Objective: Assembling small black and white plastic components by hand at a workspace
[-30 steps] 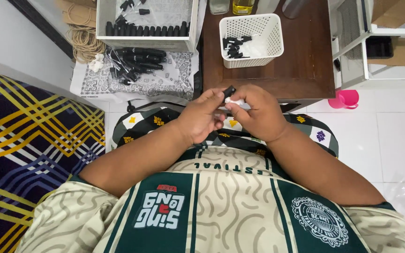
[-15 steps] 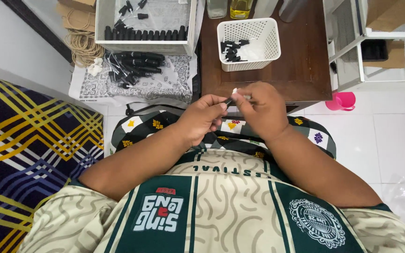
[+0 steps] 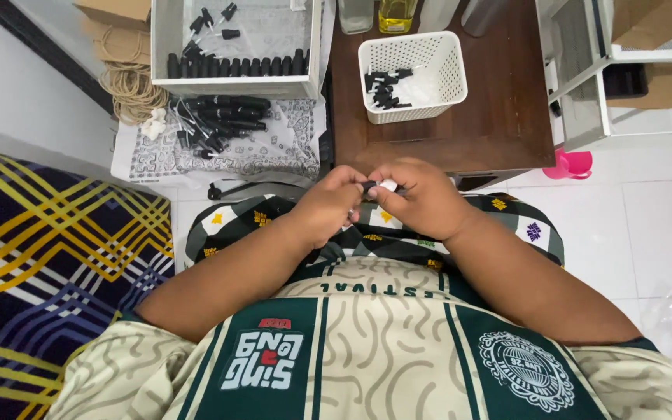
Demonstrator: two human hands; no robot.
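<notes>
the small black-and-white piece (image 3: 379,186) is mostly hidden between both hands' fingers (image 3: 351,180), its shape unclear.

white basket (image 3: 445,70) on brown table (image 3: 499,132) | rug (image 3: 40,257) left of table: navy, yellow-white stripes | cup (image 3: 573,163) pink, probably

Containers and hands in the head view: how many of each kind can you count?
White perforated basket: 1
White open box with black parts: 1
Pink cup: 1
Hands, left hand and right hand, pinching a small black and white piece: 2
Total: 5
</notes>
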